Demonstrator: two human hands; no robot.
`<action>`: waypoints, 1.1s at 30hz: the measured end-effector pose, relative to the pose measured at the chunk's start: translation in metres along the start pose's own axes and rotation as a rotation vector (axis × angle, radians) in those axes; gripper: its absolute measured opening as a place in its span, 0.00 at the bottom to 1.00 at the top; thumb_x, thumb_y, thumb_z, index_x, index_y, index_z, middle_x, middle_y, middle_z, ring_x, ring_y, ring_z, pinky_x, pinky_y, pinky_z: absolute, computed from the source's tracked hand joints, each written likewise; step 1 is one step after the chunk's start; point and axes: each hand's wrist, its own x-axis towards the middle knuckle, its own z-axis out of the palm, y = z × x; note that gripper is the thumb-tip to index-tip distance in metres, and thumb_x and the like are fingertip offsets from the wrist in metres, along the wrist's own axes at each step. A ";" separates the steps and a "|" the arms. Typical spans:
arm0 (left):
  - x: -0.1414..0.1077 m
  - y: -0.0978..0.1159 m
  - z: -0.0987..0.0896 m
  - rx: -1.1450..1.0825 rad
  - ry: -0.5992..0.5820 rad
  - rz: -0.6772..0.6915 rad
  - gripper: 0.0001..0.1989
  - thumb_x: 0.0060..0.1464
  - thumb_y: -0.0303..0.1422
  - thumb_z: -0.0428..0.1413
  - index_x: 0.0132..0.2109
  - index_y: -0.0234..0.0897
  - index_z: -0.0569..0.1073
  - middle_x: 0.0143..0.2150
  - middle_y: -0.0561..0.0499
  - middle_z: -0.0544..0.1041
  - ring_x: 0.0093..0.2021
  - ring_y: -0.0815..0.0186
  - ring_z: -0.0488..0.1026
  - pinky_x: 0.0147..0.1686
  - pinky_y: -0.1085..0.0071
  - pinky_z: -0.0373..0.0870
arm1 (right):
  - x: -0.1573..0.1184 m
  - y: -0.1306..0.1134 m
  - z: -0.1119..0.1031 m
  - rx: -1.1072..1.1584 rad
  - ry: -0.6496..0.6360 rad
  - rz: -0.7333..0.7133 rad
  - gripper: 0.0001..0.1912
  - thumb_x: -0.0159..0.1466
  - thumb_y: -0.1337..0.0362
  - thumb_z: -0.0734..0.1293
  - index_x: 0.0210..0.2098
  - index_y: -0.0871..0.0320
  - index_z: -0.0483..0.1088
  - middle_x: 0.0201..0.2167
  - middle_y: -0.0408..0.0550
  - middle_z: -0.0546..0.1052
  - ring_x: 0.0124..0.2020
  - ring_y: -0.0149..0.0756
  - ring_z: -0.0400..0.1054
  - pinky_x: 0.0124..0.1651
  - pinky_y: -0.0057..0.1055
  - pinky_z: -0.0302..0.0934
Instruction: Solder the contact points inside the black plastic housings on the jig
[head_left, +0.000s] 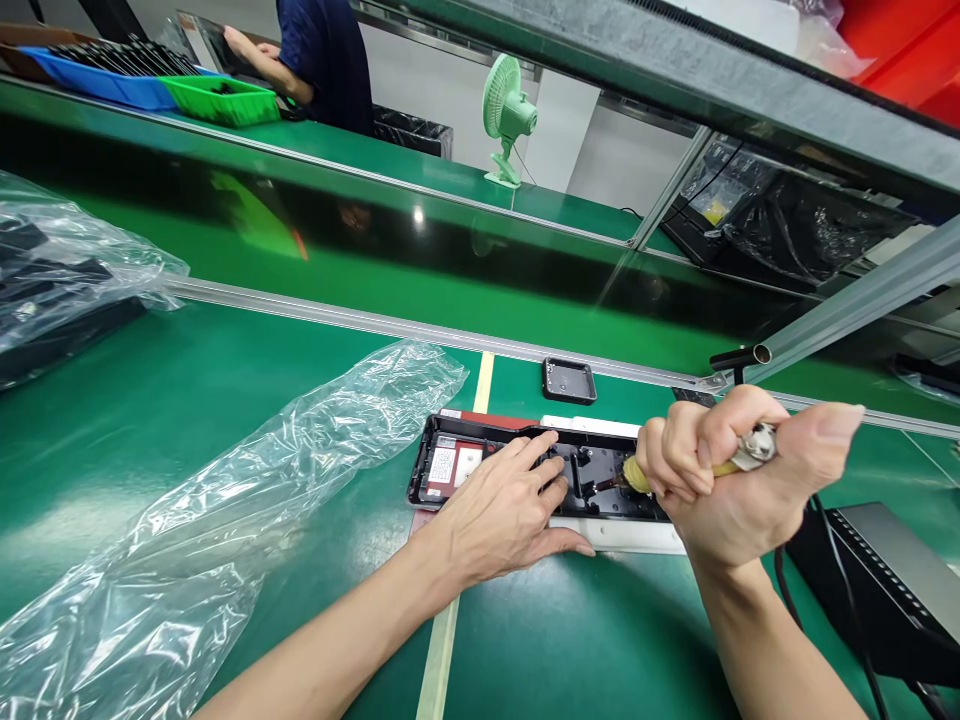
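Note:
A long black plastic housing lies open side up on the green bench, on a white and red base. My left hand rests across it, fingers stretched over its inside and thumb along the near edge. White labels show inside its left end. My right hand is closed around the yellow handle of a soldering iron, with silvery wrapping at its upper end. The iron slants down to the left, its dark tip at the housing's inside; exact contact is too small to tell.
A small black tray stands behind the housing. Clear plastic film spreads to the left, and bagged dark parts lie far left. A metal tube holder and a black box with cables are right. A co-worker stands across the bench.

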 end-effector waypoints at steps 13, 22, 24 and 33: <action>-0.001 0.000 0.001 -0.005 0.004 -0.001 0.35 0.65 0.57 0.49 0.50 0.26 0.79 0.50 0.38 0.81 0.67 0.43 0.67 0.60 0.51 0.69 | 0.000 0.000 -0.002 -0.004 0.001 0.000 0.33 0.68 0.37 0.60 0.18 0.55 0.61 0.09 0.37 0.55 0.09 0.26 0.46 0.11 0.25 0.46; -0.002 0.000 0.002 -0.009 0.008 -0.006 0.34 0.65 0.57 0.48 0.49 0.27 0.79 0.52 0.37 0.81 0.68 0.43 0.66 0.60 0.50 0.70 | 0.001 0.001 -0.001 0.002 0.002 0.004 0.34 0.68 0.36 0.60 0.18 0.55 0.61 0.09 0.37 0.55 0.09 0.27 0.46 0.10 0.25 0.46; -0.003 0.000 0.003 -0.011 0.003 -0.009 0.34 0.65 0.57 0.48 0.50 0.27 0.79 0.52 0.38 0.80 0.68 0.43 0.66 0.61 0.50 0.69 | 0.001 0.001 -0.001 0.002 -0.004 -0.002 0.34 0.68 0.36 0.60 0.18 0.55 0.61 0.09 0.37 0.55 0.09 0.26 0.46 0.10 0.24 0.46; -0.002 -0.001 0.004 -0.012 0.004 -0.007 0.35 0.65 0.57 0.48 0.51 0.27 0.79 0.53 0.37 0.80 0.68 0.43 0.65 0.62 0.50 0.69 | 0.000 0.001 -0.001 0.025 -0.003 -0.003 0.33 0.68 0.36 0.61 0.19 0.55 0.62 0.09 0.37 0.55 0.09 0.27 0.46 0.11 0.25 0.46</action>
